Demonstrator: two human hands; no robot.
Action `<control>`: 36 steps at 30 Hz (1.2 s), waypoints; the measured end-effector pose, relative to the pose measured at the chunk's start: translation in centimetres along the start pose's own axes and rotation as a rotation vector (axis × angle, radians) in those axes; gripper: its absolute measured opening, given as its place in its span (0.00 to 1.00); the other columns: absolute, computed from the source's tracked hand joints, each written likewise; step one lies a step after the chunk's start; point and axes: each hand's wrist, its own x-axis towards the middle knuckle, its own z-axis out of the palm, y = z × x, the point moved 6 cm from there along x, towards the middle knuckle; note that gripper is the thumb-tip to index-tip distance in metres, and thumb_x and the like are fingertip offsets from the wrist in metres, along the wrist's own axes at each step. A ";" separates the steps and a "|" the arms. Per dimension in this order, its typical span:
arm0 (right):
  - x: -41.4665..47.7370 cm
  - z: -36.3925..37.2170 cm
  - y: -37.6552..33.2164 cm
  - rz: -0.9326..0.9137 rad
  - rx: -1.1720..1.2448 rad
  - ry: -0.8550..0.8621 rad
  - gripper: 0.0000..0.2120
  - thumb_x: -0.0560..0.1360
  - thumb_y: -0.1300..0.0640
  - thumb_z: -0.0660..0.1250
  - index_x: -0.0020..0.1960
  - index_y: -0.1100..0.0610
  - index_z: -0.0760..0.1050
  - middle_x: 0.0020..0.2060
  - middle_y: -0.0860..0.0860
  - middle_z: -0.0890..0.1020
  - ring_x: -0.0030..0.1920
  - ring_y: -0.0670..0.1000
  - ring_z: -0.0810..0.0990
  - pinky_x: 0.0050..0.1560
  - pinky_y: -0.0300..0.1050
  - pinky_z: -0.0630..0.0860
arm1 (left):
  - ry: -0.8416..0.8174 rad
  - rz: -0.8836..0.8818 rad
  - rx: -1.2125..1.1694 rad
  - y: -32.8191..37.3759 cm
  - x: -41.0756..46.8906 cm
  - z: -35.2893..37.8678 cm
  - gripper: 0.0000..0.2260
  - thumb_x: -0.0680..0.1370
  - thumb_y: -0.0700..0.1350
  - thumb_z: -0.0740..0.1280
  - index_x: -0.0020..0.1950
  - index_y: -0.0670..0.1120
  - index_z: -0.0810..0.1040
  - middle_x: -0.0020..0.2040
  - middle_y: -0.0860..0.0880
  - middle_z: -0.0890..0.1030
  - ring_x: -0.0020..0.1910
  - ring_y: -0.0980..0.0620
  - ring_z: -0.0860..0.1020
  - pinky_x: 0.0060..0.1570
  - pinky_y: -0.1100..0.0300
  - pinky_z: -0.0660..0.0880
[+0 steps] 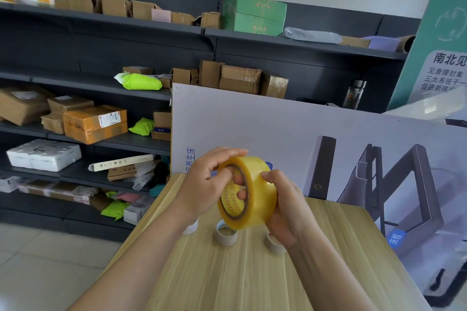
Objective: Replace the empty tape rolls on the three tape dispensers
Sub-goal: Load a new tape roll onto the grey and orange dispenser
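I hold a full roll of yellowish clear tape [255, 192] above the wooden table [227, 272], its core facing left. My left hand [202, 184] grips the roll's left rim, fingers curled over the top and into the core. My right hand [283, 207] clasps the roll from the right, thumb on its outer face and fingertips showing through the core. Below the roll, empty cardboard tape cores stand on the table: one in the middle [225, 234], one [273, 243] partly behind my right hand, and a white one [190, 228] behind my left wrist. No tape dispenser is visible.
A large white printed carton [328, 149] stands against the table's far and right sides. Dark metal shelving [101, 78] with parcels and cardboard boxes fills the left and back. A tall green box [439, 45] leans at the right. Tiled floor lies to the left.
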 end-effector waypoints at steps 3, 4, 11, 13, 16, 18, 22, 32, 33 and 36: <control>0.2 -0.2 -0.2 -0.007 -0.013 0.025 0.13 0.76 0.61 0.60 0.53 0.68 0.77 0.34 0.61 0.83 0.31 0.55 0.81 0.37 0.50 0.82 | -0.042 0.038 -0.034 0.3 0.0 0.1 0.16 0.73 0.50 0.63 0.59 0.52 0.80 0.52 0.57 0.79 0.53 0.54 0.78 0.56 0.54 0.74; 0.3 -0.3 -0.3 -0.011 -0.025 0.038 0.11 0.76 0.61 0.61 0.51 0.67 0.78 0.33 0.61 0.82 0.31 0.55 0.81 0.37 0.50 0.81 | -0.061 0.051 -0.019 0.4 0.0 0.2 0.16 0.73 0.53 0.64 0.60 0.53 0.80 0.52 0.58 0.79 0.53 0.54 0.78 0.57 0.55 0.74; 0.5 -1.0 -0.3 -0.004 -0.072 0.120 0.11 0.76 0.59 0.65 0.53 0.64 0.80 0.50 0.65 0.83 0.47 0.61 0.82 0.55 0.65 0.77 | -0.116 0.057 0.133 1.2 0.1 1.1 0.25 0.65 0.63 0.70 0.60 0.55 0.78 0.54 0.59 0.78 0.55 0.61 0.75 0.50 0.76 0.67; 0.5 -1.2 -0.3 -0.019 -0.107 0.116 0.11 0.77 0.59 0.65 0.53 0.65 0.80 0.51 0.64 0.84 0.47 0.61 0.83 0.56 0.64 0.77 | -0.126 0.045 0.174 1.1 0.2 1.1 0.26 0.65 0.63 0.70 0.60 0.55 0.78 0.55 0.59 0.78 0.56 0.63 0.74 0.51 0.78 0.66; 0.7 -1.7 -0.2 -0.057 -0.174 0.100 0.12 0.78 0.58 0.64 0.53 0.64 0.81 0.48 0.62 0.85 0.45 0.58 0.84 0.50 0.57 0.81 | -0.157 -0.056 0.249 0.4 0.7 1.1 0.26 0.63 0.61 0.73 0.60 0.58 0.78 0.56 0.62 0.79 0.57 0.67 0.73 0.52 0.76 0.66; 0.8 -2.0 0.0 -0.058 -0.190 0.093 0.12 0.78 0.57 0.64 0.52 0.64 0.81 0.45 0.61 0.85 0.42 0.57 0.85 0.46 0.54 0.81 | -0.179 -0.125 0.250 -0.2 1.0 1.1 0.25 0.65 0.58 0.76 0.61 0.58 0.78 0.56 0.64 0.79 0.57 0.67 0.74 0.55 0.71 0.68; 0.9 -2.1 0.3 -0.050 -0.243 0.073 0.14 0.80 0.56 0.61 0.51 0.63 0.81 0.40 0.63 0.83 0.38 0.57 0.84 0.43 0.52 0.80 | -0.207 -0.204 0.203 -1.1 1.1 1.3 0.23 0.67 0.51 0.78 0.61 0.55 0.80 0.60 0.61 0.79 0.63 0.64 0.73 0.65 0.61 0.68; 1.0 -3.2 1.8 0.046 -0.233 0.089 0.11 0.81 0.59 0.59 0.48 0.62 0.78 0.34 0.57 0.85 0.30 0.54 0.83 0.38 0.49 0.80 | -0.250 -0.264 0.173 -2.7 0.7 2.1 0.10 0.73 0.46 0.73 0.54 0.54 0.83 0.53 0.61 0.83 0.53 0.65 0.79 0.56 0.61 0.76; 0.9 -3.2 1.9 0.054 -0.237 0.075 0.11 0.81 0.59 0.59 0.46 0.61 0.77 0.31 0.55 0.85 0.28 0.52 0.82 0.35 0.47 0.80 | -0.242 -0.228 0.218 -2.6 0.7 2.1 0.08 0.75 0.45 0.70 0.52 0.54 0.84 0.50 0.63 0.83 0.50 0.66 0.80 0.53 0.63 0.77; 0.8 -3.2 2.1 0.099 -0.242 0.049 0.08 0.81 0.59 0.59 0.47 0.59 0.76 0.28 0.53 0.85 0.27 0.50 0.82 0.31 0.43 0.80 | -0.290 -0.140 0.370 -2.5 0.4 2.3 0.08 0.78 0.48 0.67 0.54 0.55 0.84 0.52 0.63 0.83 0.52 0.67 0.79 0.54 0.66 0.76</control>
